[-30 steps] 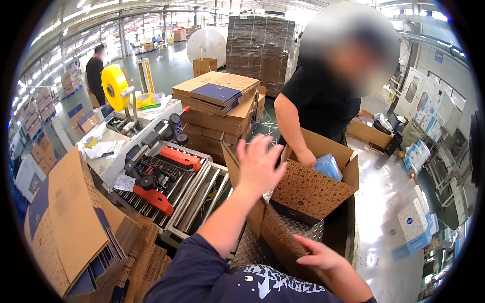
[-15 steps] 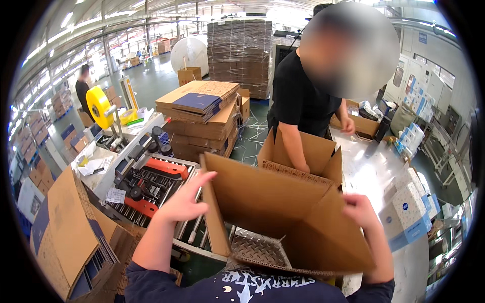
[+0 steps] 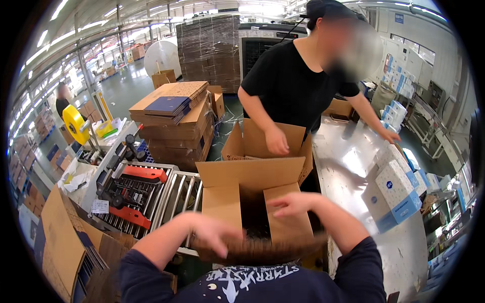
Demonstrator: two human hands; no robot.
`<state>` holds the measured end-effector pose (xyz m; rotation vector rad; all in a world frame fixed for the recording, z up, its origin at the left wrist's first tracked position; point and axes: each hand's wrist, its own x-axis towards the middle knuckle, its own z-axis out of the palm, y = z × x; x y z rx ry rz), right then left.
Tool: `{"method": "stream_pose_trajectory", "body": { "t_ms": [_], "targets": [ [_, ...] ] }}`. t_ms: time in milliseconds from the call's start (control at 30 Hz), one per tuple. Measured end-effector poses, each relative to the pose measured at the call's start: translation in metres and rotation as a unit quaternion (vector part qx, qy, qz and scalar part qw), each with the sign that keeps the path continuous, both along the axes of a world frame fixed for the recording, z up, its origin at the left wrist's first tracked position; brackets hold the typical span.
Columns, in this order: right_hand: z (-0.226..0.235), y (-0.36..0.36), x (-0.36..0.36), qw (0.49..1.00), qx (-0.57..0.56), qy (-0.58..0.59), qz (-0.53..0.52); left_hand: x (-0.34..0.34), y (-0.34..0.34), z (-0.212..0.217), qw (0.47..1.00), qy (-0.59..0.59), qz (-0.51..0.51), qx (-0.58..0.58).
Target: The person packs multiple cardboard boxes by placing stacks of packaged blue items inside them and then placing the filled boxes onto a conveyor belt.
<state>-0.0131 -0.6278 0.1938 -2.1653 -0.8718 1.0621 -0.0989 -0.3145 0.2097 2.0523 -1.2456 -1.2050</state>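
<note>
Close in front of me stands a brown cardboard box (image 3: 250, 172), its far flap upright. Its left and right side flaps slope inward, and a dark gap shows between them. The near flap is smeared by motion. My left hand (image 3: 214, 231), blurred, hovers over the near left part of the box with its fingers spread. My right hand (image 3: 293, 203) lies with outstretched fingers at the upper part of the right side flap (image 3: 287, 222). Neither hand grips anything.
Across from me a co-worker (image 3: 303, 76) has one hand over a second open carton (image 3: 232, 144), the other toward blue-and-white packages (image 3: 391, 189) on a metal table (image 3: 348, 151). A roller conveyor (image 3: 177, 197) with a tape machine and flattened cartons (image 3: 63, 227) are left.
The box has gone from tilted and wide open to upright, with its side flaps bent inward. Both my hands have come inward over it. The co-worker's arm now stretches toward the packages.
</note>
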Motion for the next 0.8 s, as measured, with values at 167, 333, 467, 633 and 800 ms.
{"method": "stream_pose_trajectory", "body": {
  "t_ms": [167, 333, 467, 633, 800],
  "targets": [
    [0.067, 0.024, 0.034, 0.760, 0.137, -0.618, -0.145, 0.020, 0.002, -0.030, 0.886, -0.341, 0.261, 0.175],
    [0.025, 0.051, -0.041, 0.783, -0.015, -0.611, -0.118, -0.031, 0.079, -0.063, 0.764, -0.298, 0.571, 0.031],
    [-0.043, -0.018, -0.077, 0.875, -0.069, -0.466, -0.111, -0.017, 0.076, -0.096, 0.732, 0.174, 0.496, -0.433],
    [-0.124, -0.173, -0.033, 0.855, -0.100, -0.359, -0.361, -0.033, 0.065, -0.322, 0.674, 0.254, 0.694, -0.016],
    [-0.175, -0.159, -0.055, 0.825, 0.056, -0.213, -0.520, -0.060, 0.126, -0.286, 0.577, 0.184, 0.792, -0.084]
  ]
}}
